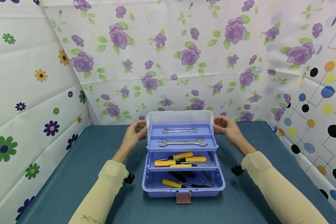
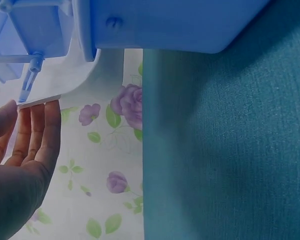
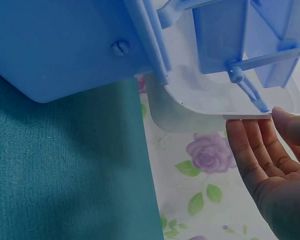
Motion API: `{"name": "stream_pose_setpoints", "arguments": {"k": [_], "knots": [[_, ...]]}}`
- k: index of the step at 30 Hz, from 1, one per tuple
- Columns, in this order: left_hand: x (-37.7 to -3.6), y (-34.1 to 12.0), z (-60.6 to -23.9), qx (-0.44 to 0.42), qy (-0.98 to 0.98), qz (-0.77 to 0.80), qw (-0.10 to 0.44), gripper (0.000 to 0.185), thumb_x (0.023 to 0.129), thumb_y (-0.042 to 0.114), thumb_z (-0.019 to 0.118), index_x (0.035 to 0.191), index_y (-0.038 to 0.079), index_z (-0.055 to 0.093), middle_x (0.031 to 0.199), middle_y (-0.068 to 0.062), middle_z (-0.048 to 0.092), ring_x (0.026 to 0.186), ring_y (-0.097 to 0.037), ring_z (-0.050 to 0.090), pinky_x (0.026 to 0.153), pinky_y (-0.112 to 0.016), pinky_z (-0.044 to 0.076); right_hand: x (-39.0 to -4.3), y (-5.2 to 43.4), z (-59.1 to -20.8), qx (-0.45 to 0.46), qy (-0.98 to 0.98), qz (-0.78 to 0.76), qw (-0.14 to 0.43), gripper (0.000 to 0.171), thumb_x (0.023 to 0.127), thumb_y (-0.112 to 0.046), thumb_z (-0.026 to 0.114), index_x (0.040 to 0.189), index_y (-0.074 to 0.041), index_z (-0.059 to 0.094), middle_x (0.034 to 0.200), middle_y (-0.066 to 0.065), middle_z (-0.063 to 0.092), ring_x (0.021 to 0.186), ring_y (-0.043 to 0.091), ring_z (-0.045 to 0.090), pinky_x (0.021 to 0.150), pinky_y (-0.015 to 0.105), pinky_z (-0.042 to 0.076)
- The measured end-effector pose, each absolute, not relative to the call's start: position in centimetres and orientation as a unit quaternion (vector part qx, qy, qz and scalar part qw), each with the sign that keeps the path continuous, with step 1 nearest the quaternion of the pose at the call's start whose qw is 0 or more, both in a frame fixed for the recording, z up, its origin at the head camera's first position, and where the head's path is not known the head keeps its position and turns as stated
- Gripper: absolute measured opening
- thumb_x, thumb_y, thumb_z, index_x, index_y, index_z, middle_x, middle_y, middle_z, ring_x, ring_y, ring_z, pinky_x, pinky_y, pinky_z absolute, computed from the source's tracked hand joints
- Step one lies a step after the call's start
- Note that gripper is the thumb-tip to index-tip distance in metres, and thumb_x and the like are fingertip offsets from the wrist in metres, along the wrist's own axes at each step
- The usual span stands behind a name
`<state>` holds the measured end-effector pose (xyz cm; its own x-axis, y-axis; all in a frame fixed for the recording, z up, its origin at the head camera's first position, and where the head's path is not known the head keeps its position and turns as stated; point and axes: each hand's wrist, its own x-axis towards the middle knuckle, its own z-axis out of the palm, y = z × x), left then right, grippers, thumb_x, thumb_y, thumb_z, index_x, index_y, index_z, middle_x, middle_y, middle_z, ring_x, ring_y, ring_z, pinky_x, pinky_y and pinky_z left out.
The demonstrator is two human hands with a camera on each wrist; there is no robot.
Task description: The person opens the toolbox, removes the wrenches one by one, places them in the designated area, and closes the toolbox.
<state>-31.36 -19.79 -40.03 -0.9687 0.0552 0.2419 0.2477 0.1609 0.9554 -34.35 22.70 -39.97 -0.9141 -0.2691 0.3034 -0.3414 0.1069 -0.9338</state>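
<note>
A blue plastic toolbox (image 1: 156, 194) stands with its translucent lid (image 1: 180, 117) raised and its trays fanned out in steps. My left hand (image 1: 132, 134) pinches the lid's left edge, thumb (image 2: 4, 119) in front and fingers behind. On the opposite edge, my right hand (image 1: 228, 128) holds the lid the same way, as the right wrist view shows. Two open-end wrenches lie in the upper tray, the larger wrench (image 1: 183, 142) below the smaller wrench (image 1: 179, 130). Several yellow-handled screwdrivers (image 1: 196, 159) fill the middle tray. Another yellow-handled tool (image 1: 171, 184) and dark-handled tools lie in the base.
The toolbox sits on a dark teal table covering (image 1: 100, 155). A brownish latch (image 1: 183, 197) hangs at its front. Flower-printed sheeting (image 1: 168, 62) stands behind the table, with dotted sheeting (image 1: 319, 130) on the right and daisy-printed sheeting (image 1: 30, 102) on the left.
</note>
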Motion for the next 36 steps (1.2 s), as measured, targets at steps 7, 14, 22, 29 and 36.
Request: {"name": "stream_pose_setpoints", "arguments": {"k": [7, 14, 22, 29, 36], "knots": [[-31.6, -20.0, -40.2, -0.084, -0.764, -0.637, 0.057, 0.037, 0.107, 0.007, 0.057, 0.143, -0.002, 0.053, 0.121, -0.020, 0.059, 0.096, -0.013, 0.064, 0.093, -0.052, 0.059, -34.9, 22.5, -40.2, 0.190, -0.752, 0.631, 0.012, 0.039, 0.106, -0.010, 0.062, 0.138, 0.010, 0.053, 0.108, 0.002, 0.067, 0.093, 0.013, 0.069, 0.079, 0.037, 0.063], [-31.9, -19.9, -40.5, -0.078, -0.775, -0.625, 0.047, 0.040, 0.106, 0.001, 0.057, 0.146, -0.002, 0.053, 0.125, -0.025, 0.059, 0.102, -0.019, 0.064, 0.097, -0.057, 0.055, -35.5, 22.5, -40.6, 0.178, -0.752, 0.635, -0.001, 0.039, 0.105, -0.010, 0.063, 0.139, 0.009, 0.054, 0.105, 0.000, 0.068, 0.091, 0.013, 0.069, 0.080, 0.040, 0.063], [-32.1, -19.7, -41.0, -0.085, -0.797, -0.598, 0.020, 0.046, 0.106, -0.002, 0.055, 0.152, -0.002, 0.048, 0.133, -0.025, 0.057, 0.115, -0.029, 0.064, 0.095, -0.042, 0.059, -36.3, 22.6, -41.4, 0.164, -0.759, 0.629, -0.018, 0.040, 0.107, -0.007, 0.059, 0.142, 0.011, 0.051, 0.105, -0.001, 0.068, 0.092, 0.011, 0.068, 0.076, 0.032, 0.062], [-32.3, -19.5, -41.5, -0.082, -0.805, -0.588, -0.004, 0.049, 0.107, -0.003, 0.052, 0.156, -0.003, 0.042, 0.135, -0.026, 0.055, 0.117, -0.031, 0.061, 0.095, -0.037, 0.058, -37.1, 22.5, -42.2, 0.127, -0.780, 0.611, -0.045, 0.042, 0.108, -0.011, 0.058, 0.145, 0.008, 0.050, 0.109, 0.005, 0.064, 0.094, 0.012, 0.065, 0.078, 0.031, 0.061], [-32.8, -19.5, -41.9, -0.085, -0.813, -0.576, -0.015, 0.049, 0.107, -0.001, 0.053, 0.155, -0.003, 0.044, 0.133, -0.024, 0.057, 0.120, -0.034, 0.059, 0.098, -0.044, 0.057, -37.5, 22.2, -42.6, 0.102, -0.799, 0.589, -0.065, 0.045, 0.110, -0.014, 0.055, 0.149, 0.007, 0.047, 0.118, 0.012, 0.060, 0.099, 0.015, 0.062, 0.081, 0.031, 0.060]]}}
